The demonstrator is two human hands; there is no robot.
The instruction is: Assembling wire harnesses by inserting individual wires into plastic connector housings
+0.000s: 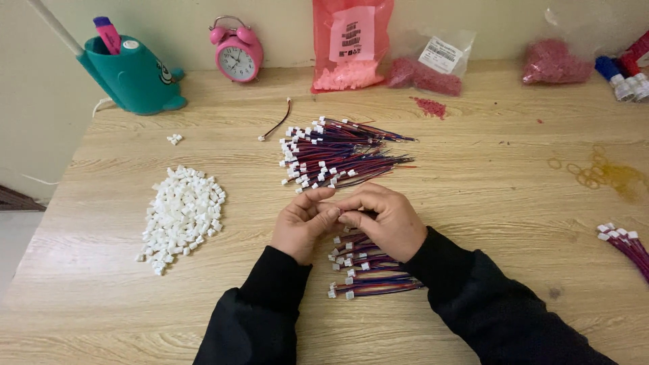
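Both hands meet at centre of the wooden worktop (473, 155), fingertips pinched together. Left hand (302, 223) and right hand (380, 220) are closed on something small btw thumbs and forefingers; a thin bit of wire shows at the pinch, but what exactly they grip is too small to tell. Both arms in black sleeves.

Right under the hands, partly hidden by the right wrist: a small wire bundle (368, 270), red/blue/purple leads w/ white plug ends facing left, lying flat in rough rows. Just beyond the fingertips, a larger wire pile (338, 155), same colours, white ends also to the left, bare tails fanning right. One single wire (277, 125) lies apart, up-left of that pile.

Left of the hands, well apart: heap of white connector housings (181, 215), w/ a few strays (175, 138) above it.

Back edge, L to R: teal pen holder (135, 78) w/ a pink marker in it, pink alarm clock (236, 51), pink plastic bag (350, 44) leaning on the wall, clear bag of dark red bits (426, 73), another such bag (556, 62). Small spill of red bits (430, 106) near them. Rubber bands (588, 172) on the right side; more wires (625, 247) at the far right edge.
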